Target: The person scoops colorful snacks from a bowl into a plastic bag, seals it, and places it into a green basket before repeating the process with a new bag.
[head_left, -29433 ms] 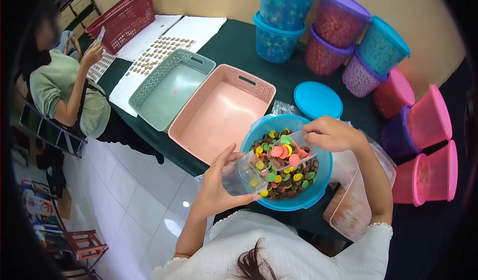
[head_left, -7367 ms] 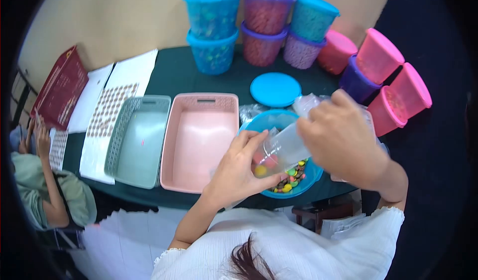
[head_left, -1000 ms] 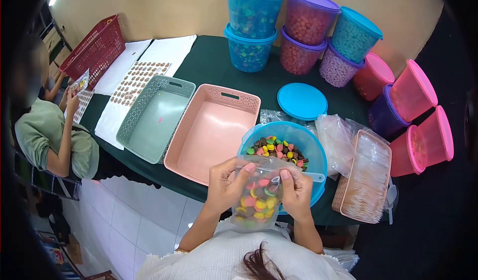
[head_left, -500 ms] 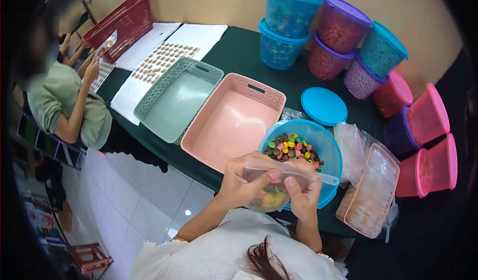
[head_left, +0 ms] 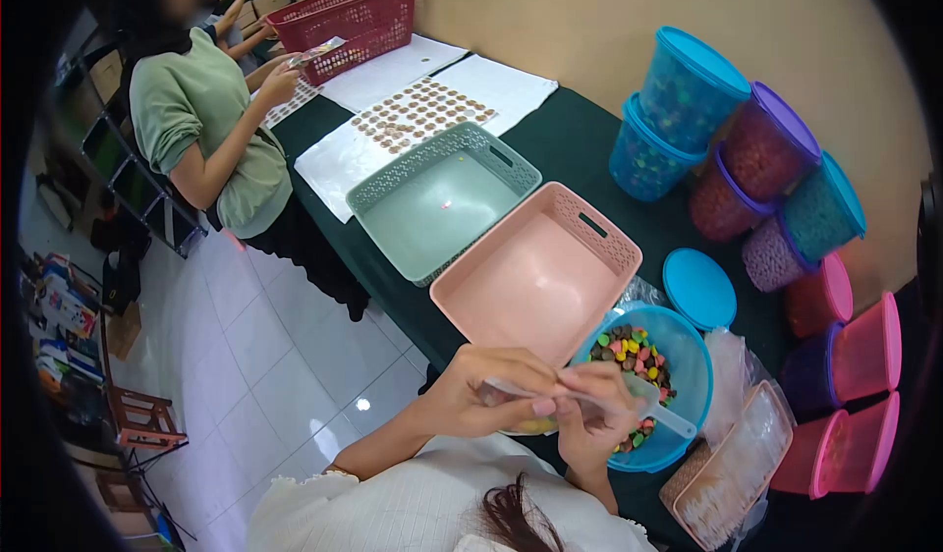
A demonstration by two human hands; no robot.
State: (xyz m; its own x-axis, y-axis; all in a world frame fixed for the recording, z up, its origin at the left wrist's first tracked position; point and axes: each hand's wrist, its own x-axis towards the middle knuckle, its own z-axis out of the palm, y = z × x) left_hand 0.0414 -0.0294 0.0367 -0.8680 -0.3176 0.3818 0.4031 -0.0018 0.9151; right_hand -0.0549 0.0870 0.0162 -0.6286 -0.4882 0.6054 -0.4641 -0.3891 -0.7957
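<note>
Both hands pinch the top edge of a clear plastic pouch (head_left: 511, 389) over the near-left side of the candy bowl. My left hand (head_left: 481, 390) grips the pouch's left side, fingers closed. My right hand (head_left: 594, 414) is closed on the right side, its thumb near the left thumb. Yellow candies show faintly in the pouch, mostly hidden by the fingers. A translucent plastic spoon (head_left: 674, 421) appears just beyond my right hand, overlapping the blue bowl (head_left: 693, 365). That bowl holds brown, pink, yellow and green button-shaped candies (head_left: 629, 346).
A pink basket (head_left: 540, 277) and a green basket (head_left: 432, 208) stand ahead. Right are stacked lidded tubs (head_left: 688, 90), a blue lid (head_left: 699, 289) and a tray of plastic bags (head_left: 732, 464). At left, a person in green (head_left: 211, 130) stands near a red basket (head_left: 344, 17).
The view has swung left, so the table appears further right and lower. My hands have drawn closer together along the pouch's top edge.
</note>
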